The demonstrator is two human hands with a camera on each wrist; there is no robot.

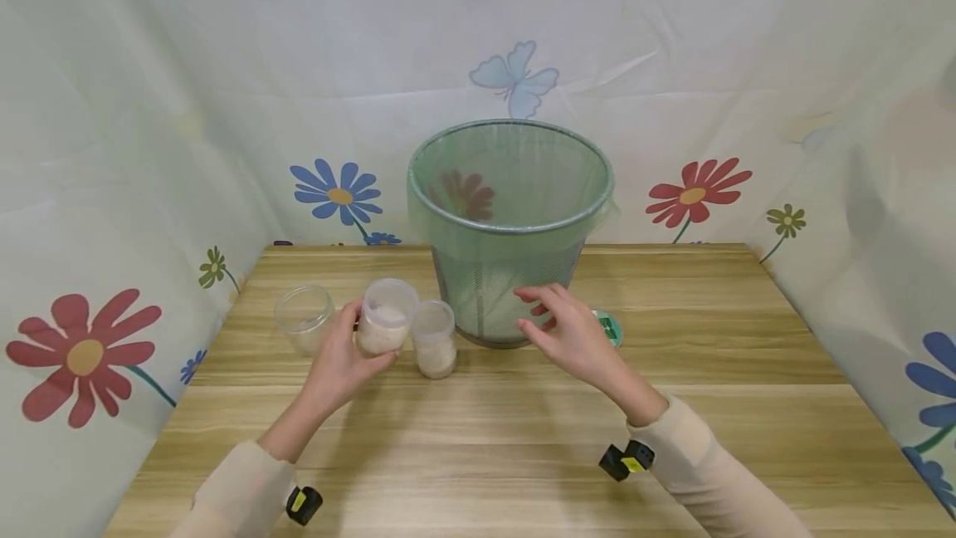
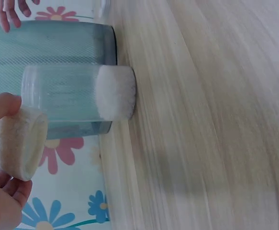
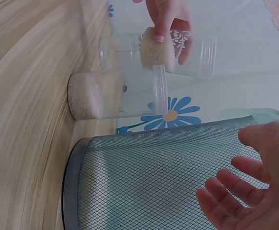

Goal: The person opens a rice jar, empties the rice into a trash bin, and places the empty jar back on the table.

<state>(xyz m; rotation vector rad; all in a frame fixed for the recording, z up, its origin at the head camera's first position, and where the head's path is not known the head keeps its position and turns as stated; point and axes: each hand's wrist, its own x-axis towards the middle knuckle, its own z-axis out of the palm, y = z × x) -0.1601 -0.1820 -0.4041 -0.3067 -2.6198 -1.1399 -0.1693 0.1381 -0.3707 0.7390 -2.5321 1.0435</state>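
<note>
My left hand (image 1: pixel 338 365) grips a clear plastic jar (image 1: pixel 388 314) with white rice in its lower part, raised off the table. In the right wrist view, a few rice grains (image 3: pixel 180 38) cling to that jar's wall. Just right of it, a second clear jar (image 1: pixel 435 339) with rice at the bottom stands upright on the table. A third clear jar (image 1: pixel 304 314), apparently without rice, stands to the left, partly behind my left hand. My right hand (image 1: pixel 571 332) hovers with loosely bent fingers in front of the mesh bin (image 1: pixel 500 281) and holds nothing.
The bin, lined with a thin green bag (image 1: pixel 515 243), stands at the back middle of the wooden table (image 1: pixel 478 447). A round green-and-white flat item (image 1: pixel 609 327) lies right of the bin, partly hidden by my right hand. Flower-printed curtains (image 1: pixel 336 40) enclose the back and sides.
</note>
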